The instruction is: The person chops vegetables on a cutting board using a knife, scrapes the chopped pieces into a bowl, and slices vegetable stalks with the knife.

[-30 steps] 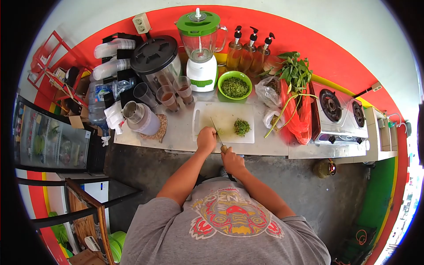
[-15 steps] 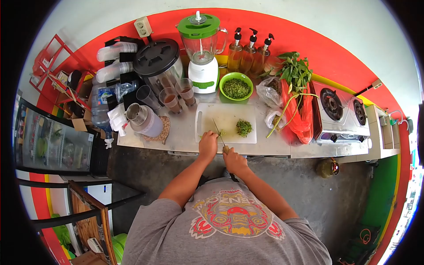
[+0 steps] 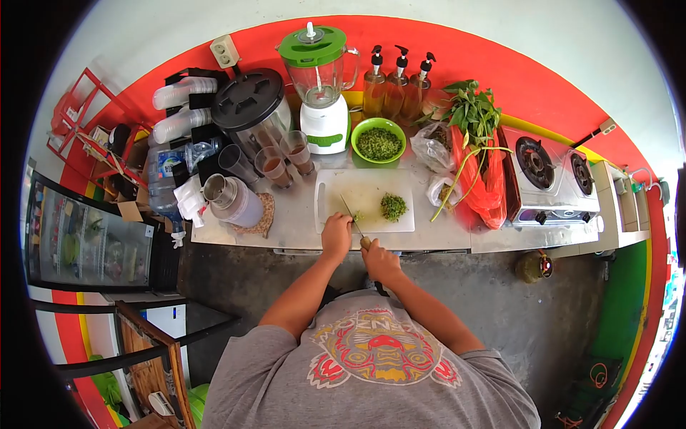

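My right hand is wrapped round the wooden handle of a knife, whose blade points up and left over the white cutting board. At the board's lower left edge my left hand is closed beside the blade; what its fingers press on is too small to name. A few green bits lie by the blade. To the right on the board sits a pile of chopped greens. Behind the board stands a green bowl holding more chopped greens.
A blender, cups of brown liquid and a steel-necked jug stand back and left. Pump bottles line the wall. Right are a red bag with leafy stalks and a gas stove.
The view has shifted slightly. Both hands stay at the board's front edge, with the knife held at nearly the same angle and little visible movement.
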The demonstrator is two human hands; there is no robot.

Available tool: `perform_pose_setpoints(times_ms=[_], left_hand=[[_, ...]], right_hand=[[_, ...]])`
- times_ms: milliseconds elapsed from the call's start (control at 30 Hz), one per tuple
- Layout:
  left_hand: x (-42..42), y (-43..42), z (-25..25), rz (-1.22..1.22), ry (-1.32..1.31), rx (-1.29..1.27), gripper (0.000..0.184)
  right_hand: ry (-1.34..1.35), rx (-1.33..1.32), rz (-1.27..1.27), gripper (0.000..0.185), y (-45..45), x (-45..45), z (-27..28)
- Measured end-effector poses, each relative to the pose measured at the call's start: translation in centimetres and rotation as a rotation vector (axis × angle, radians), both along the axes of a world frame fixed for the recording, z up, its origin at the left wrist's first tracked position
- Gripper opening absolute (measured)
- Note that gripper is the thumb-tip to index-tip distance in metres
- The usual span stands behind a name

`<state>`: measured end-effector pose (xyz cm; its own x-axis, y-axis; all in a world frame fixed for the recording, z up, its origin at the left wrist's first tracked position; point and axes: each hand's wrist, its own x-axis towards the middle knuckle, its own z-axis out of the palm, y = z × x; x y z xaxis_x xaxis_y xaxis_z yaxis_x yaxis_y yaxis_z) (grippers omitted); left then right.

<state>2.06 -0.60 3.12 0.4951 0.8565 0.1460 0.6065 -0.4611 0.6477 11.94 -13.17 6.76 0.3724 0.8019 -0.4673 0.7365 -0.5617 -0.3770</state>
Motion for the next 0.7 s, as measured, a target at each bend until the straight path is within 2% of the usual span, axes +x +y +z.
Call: perform_pose_setpoints(times_ms=[33,267,333,533,700], left_hand=[[-0.3,-0.5,-0.2,-0.018,-0.077,0.079,0.009],[-0.3,0.1,-0.4,-0.009,-0.096,0.042,0.008],[0.0,0.6,-0.2,0.048,-0.099,-0.164,0.009],[-0.2,0.9,0.1,-0.057,-0.045,-0.017,0.007],[0.0,1.0,0.0,-0.097,-0.060,-0.055,0.008]], right_hand=[[0.001,0.002,0.018,0.047,0.2,0.2,0.1],[0.011,-0.007,-0.056,0.046,-0.8,-1.2,-0.5],[-0.028,0.023,-0.017,0.045,-0.5,-0.7,-0.3],[-0.067,0.036,-0.123,0.044,-0.8,-0.7,-0.5],[-0.105,0.082,-0.221,0.045,-2.3,2.4,-0.8]])
